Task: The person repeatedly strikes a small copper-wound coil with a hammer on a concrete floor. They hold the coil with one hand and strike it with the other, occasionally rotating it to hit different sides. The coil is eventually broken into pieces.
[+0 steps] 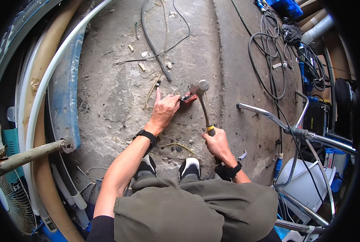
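My right hand [218, 144] grips the dark lower handle of a hammer [206, 111], just below a yellow band. Its metal head is raised over a small red and black object [189, 98] on the worn concrete floor. Against the left side of that object, my left hand [165, 109] holds it with the thumb side, while one finger stretches forward. A small black piece [158, 83] on a thin tan cord lies just beyond that fingertip. What exactly the red and black object is cannot be made out.
A thick grey cable [151, 42] and thinner wires lie ahead. Coiled black cables [268, 40] spread at the far right. A chrome tube frame [264, 113] stands to the right. Long pipes, a blue metal beam [66, 92] and a fan [16, 205] crowd the left.
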### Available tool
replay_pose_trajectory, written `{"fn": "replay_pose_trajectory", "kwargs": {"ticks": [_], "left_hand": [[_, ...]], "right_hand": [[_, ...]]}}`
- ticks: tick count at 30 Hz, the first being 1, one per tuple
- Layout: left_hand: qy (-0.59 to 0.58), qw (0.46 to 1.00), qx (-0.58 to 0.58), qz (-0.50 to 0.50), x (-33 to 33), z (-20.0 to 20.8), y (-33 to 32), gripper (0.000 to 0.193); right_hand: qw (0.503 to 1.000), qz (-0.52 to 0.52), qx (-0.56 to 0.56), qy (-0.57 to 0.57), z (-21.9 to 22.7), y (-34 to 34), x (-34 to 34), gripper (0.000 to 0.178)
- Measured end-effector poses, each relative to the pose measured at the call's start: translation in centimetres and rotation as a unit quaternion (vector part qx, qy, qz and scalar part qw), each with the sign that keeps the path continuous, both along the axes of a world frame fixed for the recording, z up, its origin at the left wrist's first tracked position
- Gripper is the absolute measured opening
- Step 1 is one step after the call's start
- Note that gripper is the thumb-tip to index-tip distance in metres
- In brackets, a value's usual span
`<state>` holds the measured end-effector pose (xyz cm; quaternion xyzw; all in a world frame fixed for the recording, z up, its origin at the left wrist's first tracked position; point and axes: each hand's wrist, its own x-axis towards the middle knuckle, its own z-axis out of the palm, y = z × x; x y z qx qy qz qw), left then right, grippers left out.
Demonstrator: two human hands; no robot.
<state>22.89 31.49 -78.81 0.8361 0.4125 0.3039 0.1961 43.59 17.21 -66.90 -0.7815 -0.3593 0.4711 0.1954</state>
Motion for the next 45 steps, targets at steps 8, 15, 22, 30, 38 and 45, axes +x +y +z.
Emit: {"fn": "replay_pose_trajectory", "kwargs": {"ticks": [8, 15, 22, 30, 38, 45], "left_hand": [[0.011, 0.998, 0.028, 0.059, -0.1, 0.8, 0.4, 0.011], [0.011, 0.999, 0.011, 0.048, 0.2, 0.6, 0.4, 0.017], [0.078, 0.996, -0.031, 0.015, 0.5, 1.6, 0.0, 0.017], [0.013, 1.000, 0.003, 0.006, 0.8, 0.7, -0.1, 0.007], [0.007, 1.000, 0.009, -0.014, -1.6, 0.8, 0.9, 0.015], [0.048, 0.996, -0.070, -0.025, -1.7, 1.1, 1.0, 0.032]], "right_hand": [[0.963, -0.031, 0.261, 0.063, 11.3, 5.7, -0.3, 0.036], [0.998, -0.053, -0.010, 0.012, -1.7, 0.9, 1.0, 0.028], [0.984, -0.067, 0.164, 0.030, 9.3, 4.5, 1.9, 0.032], [0.994, 0.061, -0.027, -0.091, -2.9, -3.8, 1.6, 0.035], [0.998, -0.048, 0.043, -0.017, -0.1, -2.6, 2.8, 0.032], [0.997, -0.002, 0.057, -0.056, -0.3, -3.0, 0.9, 0.034]]}}
